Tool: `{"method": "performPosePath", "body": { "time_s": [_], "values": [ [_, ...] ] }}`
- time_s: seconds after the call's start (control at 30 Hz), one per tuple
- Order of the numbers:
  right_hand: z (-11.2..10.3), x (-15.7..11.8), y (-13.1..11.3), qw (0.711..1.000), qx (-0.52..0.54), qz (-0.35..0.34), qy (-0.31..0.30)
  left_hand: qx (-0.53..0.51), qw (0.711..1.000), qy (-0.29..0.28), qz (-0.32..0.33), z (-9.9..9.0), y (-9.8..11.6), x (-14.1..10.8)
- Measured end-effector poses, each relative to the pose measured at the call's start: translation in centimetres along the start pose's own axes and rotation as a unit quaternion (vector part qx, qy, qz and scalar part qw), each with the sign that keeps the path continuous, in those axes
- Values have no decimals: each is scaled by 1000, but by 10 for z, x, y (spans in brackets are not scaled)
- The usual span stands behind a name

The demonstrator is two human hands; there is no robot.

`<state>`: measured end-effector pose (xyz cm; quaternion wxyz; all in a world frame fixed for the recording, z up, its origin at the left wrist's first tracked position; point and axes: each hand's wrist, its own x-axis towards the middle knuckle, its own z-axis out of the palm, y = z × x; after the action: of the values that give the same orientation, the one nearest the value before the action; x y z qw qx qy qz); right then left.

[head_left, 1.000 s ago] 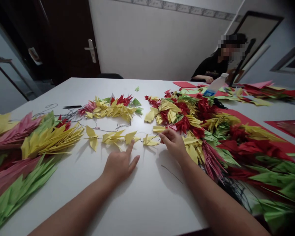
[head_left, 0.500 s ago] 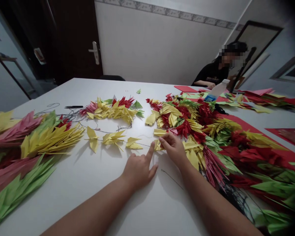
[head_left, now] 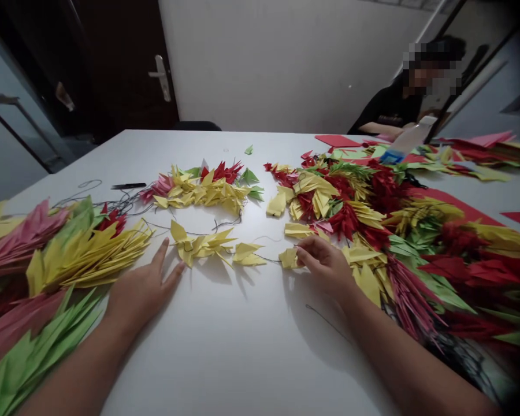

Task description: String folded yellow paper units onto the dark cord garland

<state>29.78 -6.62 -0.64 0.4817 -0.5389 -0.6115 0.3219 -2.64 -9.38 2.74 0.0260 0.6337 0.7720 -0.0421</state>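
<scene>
My left hand point(head_left: 145, 289) lies flat on the white table point(head_left: 225, 352), fingers spread, just left of a cluster of yellow folded paper pieces point(head_left: 201, 245) strung on dark thread point(head_left: 266, 260). My right hand point(head_left: 325, 264) pinches that thread beside a small yellow folded piece point(head_left: 288, 258). A heap of red, yellow and green folded paper point(head_left: 342, 202) lies just beyond my right hand. Long bundles of folded paper point(head_left: 84, 254) lie left of my left hand.
A curved band of folded paper pieces point(head_left: 201, 190) lies across the table's middle, with a black marker point(head_left: 128, 186) to its left. A seated person point(head_left: 392, 110) works at the far end, near a white bottle point(head_left: 409, 138). Red card sheets point(head_left: 338, 140) lie there too.
My left hand has moved left, from the thread to beside the yellow pieces, and now lies flat. My right hand has stayed at the thread. The view has tilted slightly.
</scene>
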Motion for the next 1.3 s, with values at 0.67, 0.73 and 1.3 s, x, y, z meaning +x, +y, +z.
{"method": "performPosePath", "body": {
  "time_s": [0.67, 0.73, 1.3],
  "values": [
    [1, 4, -2, 998, 34, 28, 51, 8, 981, 95, 166, 15, 42, -4],
    [2, 4, -1, 997, 39, 33, 56, 8, 980, 100, 173, 16, 49, -2],
    [-1, 2, 0, 997, 45, -23, 59, -53, 928, 56, 365, 22, 129, -41]
  ]
}}
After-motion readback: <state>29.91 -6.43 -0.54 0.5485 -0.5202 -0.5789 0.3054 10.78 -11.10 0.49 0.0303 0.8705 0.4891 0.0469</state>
